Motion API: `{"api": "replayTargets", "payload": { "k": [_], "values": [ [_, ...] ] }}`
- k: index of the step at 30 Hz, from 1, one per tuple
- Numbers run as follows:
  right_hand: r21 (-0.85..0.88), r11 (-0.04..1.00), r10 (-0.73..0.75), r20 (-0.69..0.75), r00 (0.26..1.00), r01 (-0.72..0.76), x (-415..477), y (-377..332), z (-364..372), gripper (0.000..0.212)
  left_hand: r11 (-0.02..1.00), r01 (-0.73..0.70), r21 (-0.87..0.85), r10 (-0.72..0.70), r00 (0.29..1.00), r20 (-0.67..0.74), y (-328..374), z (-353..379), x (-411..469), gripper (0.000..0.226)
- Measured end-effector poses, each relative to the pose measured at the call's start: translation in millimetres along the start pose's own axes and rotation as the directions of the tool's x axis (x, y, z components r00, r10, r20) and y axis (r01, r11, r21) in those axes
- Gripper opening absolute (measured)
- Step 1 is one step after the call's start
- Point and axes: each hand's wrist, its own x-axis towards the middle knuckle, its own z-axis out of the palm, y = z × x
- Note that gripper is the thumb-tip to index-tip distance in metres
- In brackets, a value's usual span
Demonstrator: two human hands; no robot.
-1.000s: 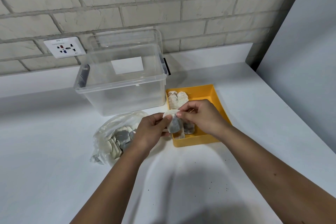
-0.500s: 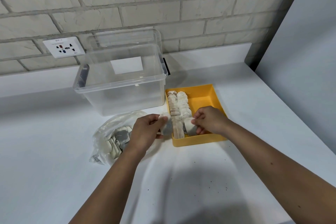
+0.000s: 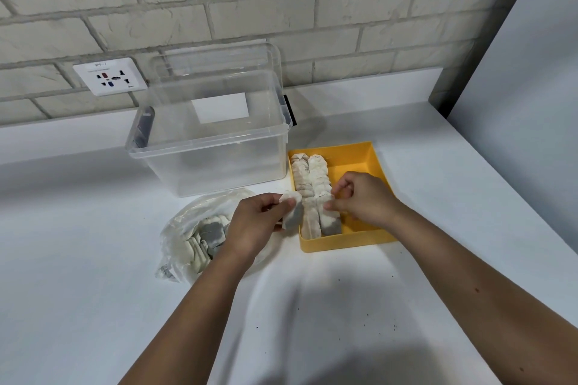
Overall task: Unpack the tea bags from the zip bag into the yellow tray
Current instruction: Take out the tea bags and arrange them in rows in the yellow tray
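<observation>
The yellow tray (image 3: 366, 156) sits on the white counter, with two rows of pale tea bags (image 3: 312, 178) lined along its left side. My right hand (image 3: 362, 200) rests over the tray, fingertips touching the nearest tea bag (image 3: 331, 222) of the right row. My left hand (image 3: 256, 222) pinches one tea bag (image 3: 292, 212) just left of the tray's edge. Under my left wrist lies the clear zip bag (image 3: 194, 234), crumpled and holding several more tea bags.
A clear plastic storage box (image 3: 206, 147) with its lid leaning behind stands just left of the tray. A wall socket (image 3: 109, 76) is on the brick wall. A grey panel (image 3: 525, 103) bounds the counter at the right. Dark crumbs (image 3: 341, 303) dot the near counter.
The two hands drew apart, each with a tea bag. My right hand lowered its tea bag into the tray's right row, and its fingers have loosened. My left hand still holds the other.
</observation>
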Motion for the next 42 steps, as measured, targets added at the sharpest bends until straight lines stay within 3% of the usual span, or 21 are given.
{"api": "replayTargets", "payload": {
  "k": [2,4,9,13,20,33,38,42],
  "values": [
    [0.194,0.981,-0.038,0.163,0.986,0.006,-6,-11,-6,0.034,1.0,-0.017,-0.014,0.017,1.0,0.022,4,4,-1,0.015],
    [0.238,0.971,-0.085,0.269,0.959,0.02,-12,-18,-4,0.031,0.999,-0.028,-0.038,0.03,0.998,0.055,9,9,-2,0.014],
    [0.254,0.962,-0.134,0.11,0.985,0.103,-12,-18,-4,0.018,0.997,-0.082,0.016,0.081,0.996,0.028,17,16,0,0.009],
    [0.138,0.985,-0.109,0.017,0.994,0.105,-12,-8,-16,0.018,0.991,-0.094,0.1,0.099,0.994,-0.049,13,8,3,0.006],
    [-0.076,0.991,0.121,0.214,0.969,-0.107,-4,10,-6,0.023,0.96,-0.025,0.28,0.032,0.999,-0.019,-4,9,2,0.02],
    [-0.174,0.967,0.218,0.188,0.958,-0.186,-2,11,5,0.036,0.962,0.028,0.273,-0.035,0.999,0.017,-4,11,3,0.025],
    [-0.213,0.973,0.091,0.02,0.996,-0.085,-10,-7,1,0.03,0.983,0.032,0.183,-0.04,0.999,0.036,10,1,-5,0.02],
    [-0.183,0.982,-0.074,-0.107,0.991,0.054,-19,-34,7,0.029,0.989,-0.059,0.134,0.062,0.998,-0.024,26,-34,-8,0.019]
  ]
}}
